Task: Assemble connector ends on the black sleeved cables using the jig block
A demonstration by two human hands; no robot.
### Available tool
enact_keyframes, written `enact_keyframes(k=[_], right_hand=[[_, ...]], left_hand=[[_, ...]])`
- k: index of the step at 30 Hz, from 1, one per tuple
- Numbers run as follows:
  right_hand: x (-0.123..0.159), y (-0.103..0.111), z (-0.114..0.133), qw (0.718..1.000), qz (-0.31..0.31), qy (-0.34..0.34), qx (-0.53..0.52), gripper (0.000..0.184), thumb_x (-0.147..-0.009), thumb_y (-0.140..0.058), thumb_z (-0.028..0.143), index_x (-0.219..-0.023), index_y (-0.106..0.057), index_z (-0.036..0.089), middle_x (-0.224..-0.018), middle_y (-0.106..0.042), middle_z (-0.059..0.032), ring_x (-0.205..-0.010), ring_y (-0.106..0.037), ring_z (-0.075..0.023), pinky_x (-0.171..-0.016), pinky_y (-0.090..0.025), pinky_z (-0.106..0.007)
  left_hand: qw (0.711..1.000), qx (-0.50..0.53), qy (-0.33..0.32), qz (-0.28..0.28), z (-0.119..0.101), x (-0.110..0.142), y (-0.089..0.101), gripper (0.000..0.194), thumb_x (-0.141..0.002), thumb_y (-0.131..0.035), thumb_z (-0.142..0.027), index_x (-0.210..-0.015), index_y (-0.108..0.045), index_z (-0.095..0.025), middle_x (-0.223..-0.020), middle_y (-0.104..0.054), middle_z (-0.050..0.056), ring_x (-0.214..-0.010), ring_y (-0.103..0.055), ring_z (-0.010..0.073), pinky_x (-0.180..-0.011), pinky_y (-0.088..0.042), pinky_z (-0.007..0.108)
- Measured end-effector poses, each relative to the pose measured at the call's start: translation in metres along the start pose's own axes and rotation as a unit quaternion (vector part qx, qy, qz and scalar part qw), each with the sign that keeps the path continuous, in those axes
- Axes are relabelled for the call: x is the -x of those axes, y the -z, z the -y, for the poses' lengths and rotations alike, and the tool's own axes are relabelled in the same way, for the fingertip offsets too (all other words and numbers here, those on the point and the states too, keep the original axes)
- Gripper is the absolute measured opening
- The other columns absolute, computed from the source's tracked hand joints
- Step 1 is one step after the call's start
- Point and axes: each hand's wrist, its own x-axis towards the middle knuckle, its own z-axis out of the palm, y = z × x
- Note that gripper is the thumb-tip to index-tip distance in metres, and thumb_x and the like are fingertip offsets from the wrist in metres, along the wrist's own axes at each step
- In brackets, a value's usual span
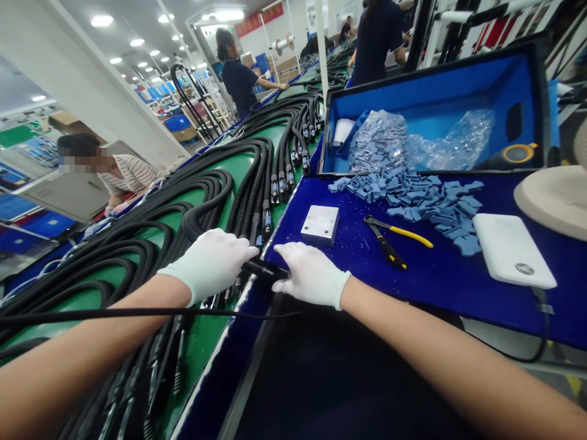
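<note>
My left hand (208, 263), in a white glove, is closed around a black corrugated hose (195, 221) near one end. A dark end fitting (266, 269) stretches between my two hands, over the edge of the blue work surface. The gloved right hand (314, 275) grips the far end of this fitting between thumb and fingers; the tip is hidden in my grasp. Just beyond my right hand lie a metal block (320, 225) and yellow-and-black pliers (394, 241). Loose small blue plastic clips (422, 198) form a pile farther back.
Rows of black hoses (247, 183) cover a green conveyor (232, 168) on the left. A blue bin (468, 88) with plastic bags stands behind the clips. A white power bank (513, 250) with a cable lies at right. Several people work along the line.
</note>
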Motion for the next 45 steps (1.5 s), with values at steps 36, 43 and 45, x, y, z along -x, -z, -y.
enact_keyframes(k=[36,43,45], right_hand=[[0.052,0.076,-0.039,0.99,-0.056,0.052,-0.121,0.043,-0.082,-0.056,0.005,-0.119,-0.068,0.023,-0.12,-0.071,-0.0068,-0.118,-0.064,-0.0245,-0.11,-0.047,-0.044],[0.051,0.077,-0.039,0.991,-0.058,0.081,-0.091,0.039,-0.088,-0.06,0.014,-0.126,-0.064,0.023,-0.132,-0.065,-0.0095,-0.123,-0.061,-0.0256,-0.111,-0.046,-0.044],[0.052,0.078,-0.039,0.991,-0.057,0.086,-0.086,0.038,-0.088,-0.061,0.017,-0.126,-0.063,0.022,-0.134,-0.064,-0.0103,-0.124,-0.06,-0.0256,-0.11,-0.046,-0.043]], left_hand=[[0.687,0.68,0.161,-0.2,-0.071,-0.065,0.019,0.04,-0.087,-0.068,-0.041,-0.118,-0.077,-0.017,-0.085,-0.076,0.005,-0.077,-0.066,0.0194,-0.07,-0.049,0.028],[0.7,0.672,0.146,-0.192,-0.073,-0.069,0.021,0.042,-0.089,-0.065,-0.04,-0.12,-0.076,-0.013,-0.081,-0.075,0.005,-0.074,-0.067,0.02,-0.069,-0.049,0.029],[0.709,0.666,0.134,-0.19,-0.072,-0.069,0.02,0.042,-0.09,-0.064,-0.04,-0.121,-0.075,-0.014,-0.081,-0.075,0.004,-0.075,-0.067,0.0196,-0.071,-0.05,0.028]])
